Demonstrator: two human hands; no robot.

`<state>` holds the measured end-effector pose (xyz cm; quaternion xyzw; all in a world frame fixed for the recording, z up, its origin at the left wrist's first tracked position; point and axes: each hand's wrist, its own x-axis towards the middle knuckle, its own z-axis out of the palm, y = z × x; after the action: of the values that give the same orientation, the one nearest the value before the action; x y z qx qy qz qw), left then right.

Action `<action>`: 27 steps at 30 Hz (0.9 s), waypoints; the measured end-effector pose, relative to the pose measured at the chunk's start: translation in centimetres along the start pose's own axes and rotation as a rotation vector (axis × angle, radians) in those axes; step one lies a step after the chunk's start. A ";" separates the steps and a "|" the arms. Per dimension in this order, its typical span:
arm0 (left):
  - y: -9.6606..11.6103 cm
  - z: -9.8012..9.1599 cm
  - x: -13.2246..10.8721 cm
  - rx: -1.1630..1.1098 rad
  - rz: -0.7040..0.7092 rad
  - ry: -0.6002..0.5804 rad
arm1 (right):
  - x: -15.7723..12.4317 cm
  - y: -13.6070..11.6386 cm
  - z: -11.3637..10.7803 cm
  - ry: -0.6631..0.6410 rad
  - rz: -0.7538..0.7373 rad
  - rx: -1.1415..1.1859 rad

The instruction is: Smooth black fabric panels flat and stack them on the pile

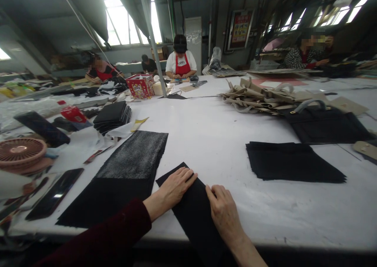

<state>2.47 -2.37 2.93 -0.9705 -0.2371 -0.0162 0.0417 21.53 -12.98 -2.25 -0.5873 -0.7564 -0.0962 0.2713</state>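
Observation:
A folded black fabric panel [196, 210] lies at a slant on the white table, its near end hanging toward the front edge. My left hand [176, 183] rests flat across the upper part of the panel, fingers stretched out over it. Curled at the panel's right edge, my right hand [222, 208] pinches that edge between thumb and fingers. To the left is a stack of black fabric pieces [114, 198], topped by a piece with a speckled grey surface [135, 155]. A second stack of black pieces [291, 162] sits on the right.
A phone [55, 194] and a pink fan [22, 153] are at the left. Behind them stand a red bottle [73, 115] and folded black pieces [113, 115]. A black bag [326, 125] and beige pieces [259, 96] lie back right. Several co-workers sit beyond the white table [188, 129].

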 end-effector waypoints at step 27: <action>1.9 -0.2 0.7 -0.058 0.084 -0.075 | -2.4 0.4 -1.9 -0.010 0.036 -0.035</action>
<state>4.01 -3.76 2.97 -0.9803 -0.1969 0.0151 0.0050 22.86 -15.77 -1.95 -0.6059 -0.7454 -0.1015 0.2588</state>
